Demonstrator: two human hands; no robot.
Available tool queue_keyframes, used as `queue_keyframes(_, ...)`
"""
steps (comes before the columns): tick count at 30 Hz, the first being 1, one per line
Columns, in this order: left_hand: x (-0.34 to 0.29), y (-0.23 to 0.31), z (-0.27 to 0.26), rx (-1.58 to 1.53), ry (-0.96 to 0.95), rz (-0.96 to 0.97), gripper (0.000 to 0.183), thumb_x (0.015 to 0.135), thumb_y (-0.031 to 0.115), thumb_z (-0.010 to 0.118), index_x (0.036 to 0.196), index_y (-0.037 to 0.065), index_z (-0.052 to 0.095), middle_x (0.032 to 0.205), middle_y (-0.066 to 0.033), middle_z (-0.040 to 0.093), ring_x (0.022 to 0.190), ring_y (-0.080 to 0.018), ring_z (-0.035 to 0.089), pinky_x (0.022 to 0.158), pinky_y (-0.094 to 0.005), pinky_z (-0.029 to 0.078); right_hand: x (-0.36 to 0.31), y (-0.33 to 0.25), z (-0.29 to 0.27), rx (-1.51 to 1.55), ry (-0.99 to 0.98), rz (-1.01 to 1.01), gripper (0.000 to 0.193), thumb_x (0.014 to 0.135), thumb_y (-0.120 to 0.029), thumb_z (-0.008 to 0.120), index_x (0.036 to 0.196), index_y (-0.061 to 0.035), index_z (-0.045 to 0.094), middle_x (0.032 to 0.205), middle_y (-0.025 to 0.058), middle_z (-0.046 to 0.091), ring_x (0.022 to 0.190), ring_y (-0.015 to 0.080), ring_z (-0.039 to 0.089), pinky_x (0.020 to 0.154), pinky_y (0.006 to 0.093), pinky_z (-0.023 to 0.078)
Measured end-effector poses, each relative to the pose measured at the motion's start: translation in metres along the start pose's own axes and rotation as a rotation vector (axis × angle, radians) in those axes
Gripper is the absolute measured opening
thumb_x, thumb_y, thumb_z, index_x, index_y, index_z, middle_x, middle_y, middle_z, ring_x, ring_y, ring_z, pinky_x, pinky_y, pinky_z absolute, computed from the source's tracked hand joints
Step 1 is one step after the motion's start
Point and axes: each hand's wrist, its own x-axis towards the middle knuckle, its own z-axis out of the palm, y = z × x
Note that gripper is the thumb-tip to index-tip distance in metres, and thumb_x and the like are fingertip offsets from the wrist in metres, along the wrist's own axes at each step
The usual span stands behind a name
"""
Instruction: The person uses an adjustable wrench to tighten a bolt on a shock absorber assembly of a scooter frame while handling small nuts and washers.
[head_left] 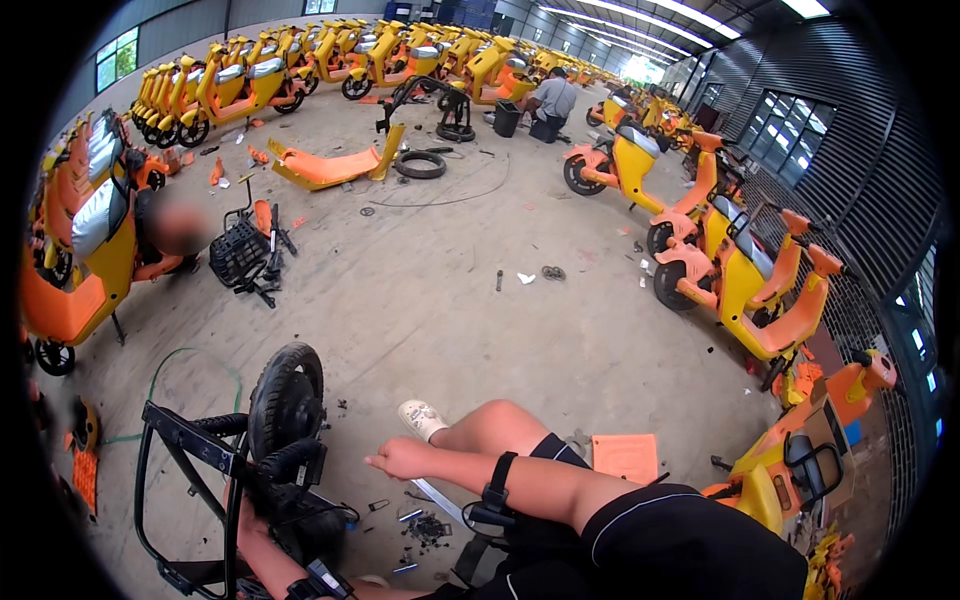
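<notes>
A stripped black scooter frame (190,440) stands low on the left, with its black-tyred wheel (287,398) and shock absorbers (288,462) still attached. My left hand (248,515) reaches into it beside the tubing; the fingers are largely hidden, so their grip cannot be made out. Held over my bent leg, my right hand (405,458) is closed, its fingers curled and pointing left. Whatever sits inside it, if anything, is too small to tell. Below that hand lies a pile of small dark screws and bits (427,530), with a silvery socket-like piece (411,516) beside it.
Orange panel (625,458) lies right of my knee. Yellow-orange scooters (740,270) line the right side, others (240,90) the back. A co-worker (170,225) crouches at left near a black basket (240,250); another (552,98) sits far back. A loose tyre (420,164) lies mid-floor.
</notes>
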Motion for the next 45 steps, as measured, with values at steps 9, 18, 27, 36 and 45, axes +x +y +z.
queue_keyframes(9,0.002,-0.005,-0.010,-0.043,-0.146,-0.120,0.042,0.096,0.042,0.055,0.117,0.007,0.062,0.114,-0.0099,0.066,0.105,-0.0277,0.063,0.095,-0.0429,0.051,-0.015,0.031,0.006,-0.172,-0.106,-0.123,0.037,0.093,-0.039,0.055,0.091,-0.0036,0.066,0.089,0.0146,0.069,0.087,0.0335,0.065,0.078,0.0444,0.050)
queue_keyframes(18,0.001,-0.006,-0.013,-0.047,-0.135,0.019,0.035,0.098,0.031,0.055,0.123,0.008,0.061,0.117,-0.0062,0.065,0.112,-0.0230,0.058,0.102,-0.0357,0.042,-0.011,0.053,0.029,-0.298,-0.100,-0.207,0.033,0.089,-0.034,0.059,0.096,-0.0035,0.069,0.094,0.0191,0.069,0.091,0.0384,0.066,0.079,0.0477,0.052)
queue_keyframes(27,-0.023,-0.009,0.029,-0.072,0.103,0.138,0.039,0.097,0.034,0.054,0.122,0.005,0.061,0.112,-0.0105,0.064,0.105,-0.0255,0.061,0.094,-0.0397,0.047,-0.010,0.064,0.045,-0.422,-0.196,-0.280,0.027,0.087,-0.028,0.058,0.100,-0.0054,0.065,0.097,0.0171,0.067,0.095,0.0369,0.064,0.081,0.0490,0.050)
queue_keyframes(36,-0.024,-0.009,0.035,0.052,0.326,0.259,0.033,0.097,0.036,0.051,0.105,0.007,0.064,0.097,-0.0051,0.065,0.093,-0.0192,0.061,0.086,-0.0345,0.047,-0.016,0.043,0.050,-0.442,-0.274,-0.314,0.031,0.088,-0.031,0.060,0.103,-0.0037,0.063,0.101,0.0187,0.067,0.097,0.0386,0.064,0.082,0.0499,0.051)
queue_keyframes(45,-0.015,-0.018,0.031,0.062,0.361,0.328,0.035,0.096,0.036,0.055,0.112,0.006,0.064,0.101,-0.0048,0.065,0.096,-0.0200,0.061,0.088,-0.0361,0.048,-0.011,0.022,0.047,-0.179,-0.160,-0.408,0.025,0.087,-0.028,0.060,0.097,-0.0054,0.066,0.096,0.0178,0.068,0.093,0.0388,0.065,0.079,0.0512,0.051)
